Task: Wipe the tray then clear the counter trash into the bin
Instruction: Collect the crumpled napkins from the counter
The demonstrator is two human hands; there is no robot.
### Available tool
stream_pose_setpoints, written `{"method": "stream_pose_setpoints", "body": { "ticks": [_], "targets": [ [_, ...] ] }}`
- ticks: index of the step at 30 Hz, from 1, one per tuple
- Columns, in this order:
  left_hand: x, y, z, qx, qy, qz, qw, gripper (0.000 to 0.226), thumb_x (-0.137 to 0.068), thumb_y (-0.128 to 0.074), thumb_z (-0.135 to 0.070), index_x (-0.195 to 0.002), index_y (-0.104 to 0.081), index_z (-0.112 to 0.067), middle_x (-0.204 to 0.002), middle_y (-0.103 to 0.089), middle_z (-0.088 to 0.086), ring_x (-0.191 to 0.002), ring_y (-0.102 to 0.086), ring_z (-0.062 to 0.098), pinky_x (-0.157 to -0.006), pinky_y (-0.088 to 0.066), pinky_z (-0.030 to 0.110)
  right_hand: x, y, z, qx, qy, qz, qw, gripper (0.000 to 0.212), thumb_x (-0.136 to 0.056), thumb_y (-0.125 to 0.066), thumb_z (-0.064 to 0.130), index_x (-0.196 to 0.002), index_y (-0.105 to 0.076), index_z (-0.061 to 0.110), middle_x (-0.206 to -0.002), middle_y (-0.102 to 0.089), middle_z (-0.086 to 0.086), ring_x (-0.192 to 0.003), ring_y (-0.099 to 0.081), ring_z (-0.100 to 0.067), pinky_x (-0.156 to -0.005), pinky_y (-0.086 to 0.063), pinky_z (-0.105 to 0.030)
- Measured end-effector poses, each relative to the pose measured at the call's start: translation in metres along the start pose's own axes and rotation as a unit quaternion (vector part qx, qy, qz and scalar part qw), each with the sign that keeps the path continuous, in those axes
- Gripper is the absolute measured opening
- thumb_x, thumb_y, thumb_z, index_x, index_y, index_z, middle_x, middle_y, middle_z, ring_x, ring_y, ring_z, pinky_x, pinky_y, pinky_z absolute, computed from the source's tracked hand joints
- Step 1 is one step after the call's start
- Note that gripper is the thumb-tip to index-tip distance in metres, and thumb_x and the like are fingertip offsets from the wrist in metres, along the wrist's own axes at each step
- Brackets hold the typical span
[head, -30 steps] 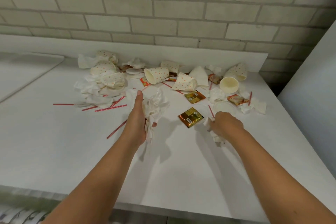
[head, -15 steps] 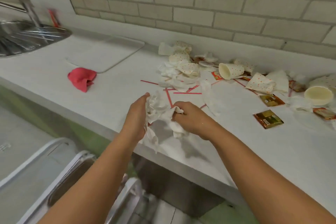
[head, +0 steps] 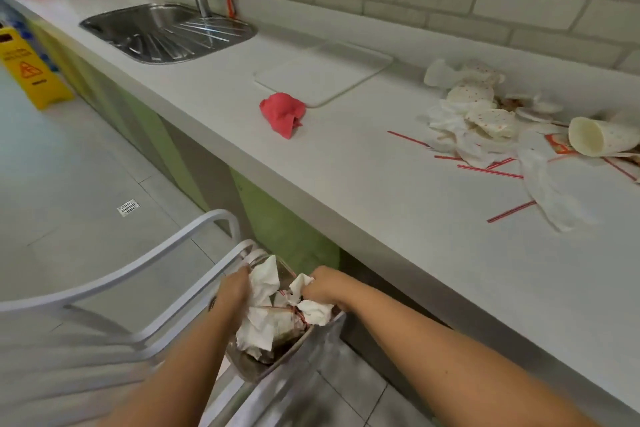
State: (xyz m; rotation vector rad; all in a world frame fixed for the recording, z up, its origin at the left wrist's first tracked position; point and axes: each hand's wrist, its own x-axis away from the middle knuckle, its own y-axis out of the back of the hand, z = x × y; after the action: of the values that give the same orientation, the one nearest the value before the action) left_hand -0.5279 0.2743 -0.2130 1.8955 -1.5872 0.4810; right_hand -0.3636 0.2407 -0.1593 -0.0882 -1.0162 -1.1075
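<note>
Here, we held both hands over the open bin (head: 301, 367) standing below the surface (head: 381, 218). Our left hand (head: 232, 291) and right hand (head: 323, 288) each gripped crumpled napkins (head: 265, 279). The tray (head: 325, 73) lay beside the sink (head: 166, 31), with the red cloth (head: 282, 111) at its near edge. Paper cups (head: 485, 114) and straws (head: 490, 170) lay farther right.

Yellow floor sign (head: 26, 69) shows warning triangle; lettering unreadable.
</note>
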Motion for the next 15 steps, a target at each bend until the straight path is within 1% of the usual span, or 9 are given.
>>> {"method": "stream_pose_setpoints", "body": {
  "ticks": [2,5,6,8,10,11,12,13,15],
  "targets": [
    [-0.028,0.012,0.022,-0.003,0.042,0.021,0.999,0.057,-0.091,-0.036,-0.052,-0.12,-0.057,-0.007,-0.122,-0.059,0.015,-0.108,-0.057,0.033,-0.099,-0.045,0.044,-0.011,-0.014,0.003,-0.024,-0.036,0.002,0.999,0.039,-0.09,-0.05,0.017,-0.124,-0.052,-0.001,-0.098,-0.053,-0.011,-0.093,-0.058,-0.027,-0.051,-0.039,-0.022],
    [-0.079,0.025,0.057,0.009,0.075,0.039,0.996,0.075,-0.076,-0.041,-0.072,-0.12,-0.059,-0.015,-0.128,-0.058,0.014,-0.111,-0.057,0.035,-0.1,-0.044,0.05,-0.02,-0.025,0.014,-0.099,-0.056,-0.007,0.994,0.048,-0.093,-0.053,0.028,-0.131,-0.045,-0.001,-0.105,-0.058,-0.012,-0.092,-0.055,-0.025,-0.055,-0.045,-0.029],
    [-0.064,0.026,0.049,0.009,0.088,0.056,0.994,0.081,-0.071,-0.043,-0.076,-0.123,-0.057,-0.016,-0.131,-0.055,0.014,-0.113,-0.056,0.036,-0.099,-0.044,0.052,-0.022,-0.027,0.017,-0.122,-0.056,-0.003,0.991,0.052,-0.093,-0.053,0.032,-0.131,-0.044,-0.002,-0.11,-0.06,-0.013,-0.098,-0.058,-0.027,-0.061,-0.048,-0.034],
    [-0.036,0.027,0.031,0.004,0.11,0.081,0.991,0.089,-0.074,-0.04,-0.077,-0.135,-0.043,-0.013,-0.14,-0.045,0.018,-0.12,-0.049,0.041,-0.1,-0.041,0.051,-0.024,-0.029,0.022,-0.135,-0.053,0.002,0.989,0.063,-0.093,-0.053,0.041,-0.136,-0.04,-0.002,-0.13,-0.053,-0.016,-0.117,-0.054,-0.031,-0.079,-0.05,-0.036],
    [-0.033,0.03,0.027,-0.014,0.121,0.1,0.987,0.09,-0.079,-0.032,-0.078,-0.145,-0.024,-0.017,-0.149,-0.029,0.022,-0.129,-0.038,0.045,-0.1,-0.036,0.053,-0.023,-0.03,0.024,-0.137,-0.047,-0.01,0.989,0.069,-0.093,-0.05,0.045,-0.143,-0.031,0.001,-0.144,-0.041,-0.015,-0.13,-0.043,-0.031,-0.099,-0.042,-0.036],
    [-0.039,0.031,0.029,-0.031,0.118,0.11,0.986,0.095,-0.076,-0.031,-0.082,-0.147,-0.02,-0.02,-0.152,-0.023,0.019,-0.132,-0.034,0.045,-0.104,-0.032,0.055,-0.023,-0.03,0.024,-0.137,-0.039,-0.015,0.99,0.068,-0.095,-0.049,0.043,-0.144,-0.028,0.001,-0.147,-0.037,-0.015,-0.133,-0.04,-0.03,-0.102,-0.039,-0.035],
    [-0.061,0.03,0.041,-0.048,0.106,0.117,0.986,0.104,-0.067,-0.034,-0.088,-0.146,-0.025,-0.021,-0.153,-0.024,0.016,-0.132,-0.035,0.044,-0.107,-0.029,0.057,-0.023,-0.029,0.024,-0.132,-0.033,-0.016,0.991,0.064,-0.096,-0.048,0.039,-0.144,-0.028,0.002,-0.147,-0.036,-0.014,-0.133,-0.04,-0.03,-0.102,-0.038,-0.035],
    [-0.089,0.031,0.055,-0.049,0.087,0.112,0.989,0.109,-0.057,-0.04,-0.092,-0.14,-0.036,-0.021,-0.15,-0.033,0.014,-0.129,-0.041,0.043,-0.107,-0.031,0.059,-0.022,-0.028,0.025,-0.124,-0.028,-0.016,0.992,0.059,-0.096,-0.049,0.035,-0.143,-0.031,0.002,-0.146,-0.039,-0.015,-0.129,-0.044,-0.03,-0.099,-0.041,-0.035],
    [-0.099,0.029,0.052,-0.025,0.068,0.096,0.993,0.098,-0.049,-0.048,-0.087,-0.12,-0.053,-0.021,-0.135,-0.052,0.013,-0.12,-0.053,0.039,-0.101,-0.039,0.058,-0.018,-0.025,0.026,-0.092,-0.015,-0.016,0.996,0.048,-0.095,-0.051,0.029,-0.135,-0.043,0.003,-0.135,-0.05,-0.015,-0.113,-0.055,-0.027,-0.088,-0.046,-0.033]
  ]
}}
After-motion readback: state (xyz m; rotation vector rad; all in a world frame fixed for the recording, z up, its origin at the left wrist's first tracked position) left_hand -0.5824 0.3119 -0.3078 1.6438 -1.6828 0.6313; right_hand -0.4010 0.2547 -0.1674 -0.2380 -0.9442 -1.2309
